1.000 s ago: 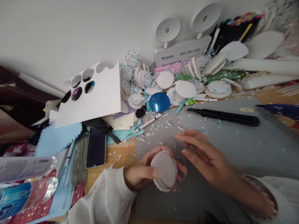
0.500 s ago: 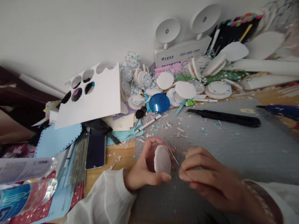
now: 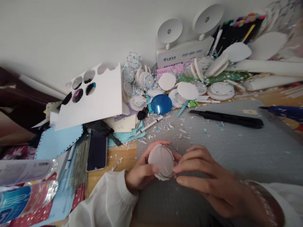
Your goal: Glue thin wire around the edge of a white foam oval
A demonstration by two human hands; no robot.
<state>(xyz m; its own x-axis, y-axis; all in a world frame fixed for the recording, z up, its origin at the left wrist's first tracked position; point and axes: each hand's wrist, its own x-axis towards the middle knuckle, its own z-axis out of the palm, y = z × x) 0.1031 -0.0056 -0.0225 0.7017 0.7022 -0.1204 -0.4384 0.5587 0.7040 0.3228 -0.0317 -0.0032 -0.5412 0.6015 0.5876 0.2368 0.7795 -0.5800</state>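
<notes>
A round white foam-like disc [image 3: 161, 159] with a ragged rim is gripped by my left hand [image 3: 144, 170], thumb on its face and fingers behind. Its flat face is turned up toward me. A thin dark wire [image 3: 163, 176] curves over the disc's face and near its lower edge. At the disc's right edge, the fingertips of my right hand [image 3: 199, 170] pinch the wire; the exact contact is partly hidden and blurred. Both hands are above the grey cutting mat [image 3: 236, 151].
Beyond the hands lie a black utility knife [image 3: 227, 119], a white pen [image 3: 149, 125] and a blue round lid [image 3: 161, 104]. White discs [image 3: 188, 91] pile up along the wall. To the left are a phone [image 3: 97, 151], a bundle of wires [image 3: 81, 167] and a plastic bottle [image 3: 28, 198].
My left hand has turned the disc so its face shows more fully. My right hand has moved left to the disc's edge, bringing the wire from beside the disc onto its face.
</notes>
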